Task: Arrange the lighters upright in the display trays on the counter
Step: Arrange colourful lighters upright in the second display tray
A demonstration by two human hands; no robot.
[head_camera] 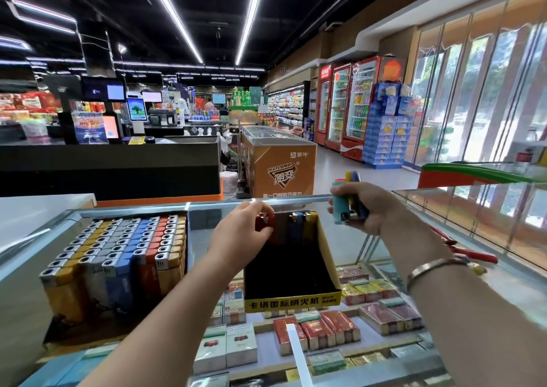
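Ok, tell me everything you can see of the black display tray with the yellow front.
The black display tray is an open-topped box, cardboard by its look, with a yellow front lip printed in black characters. It sits on the glass counter, mostly empty: a few lighters stand upright along its back wall, where the left hand holds a red one.

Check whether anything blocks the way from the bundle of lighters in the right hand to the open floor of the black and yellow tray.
Nothing visible does. The right hand holds the bundle of coloured plastic lighters above the glass counter, beside the black cardboard tray with the yellow front. The left hand only covers the tray's back row.
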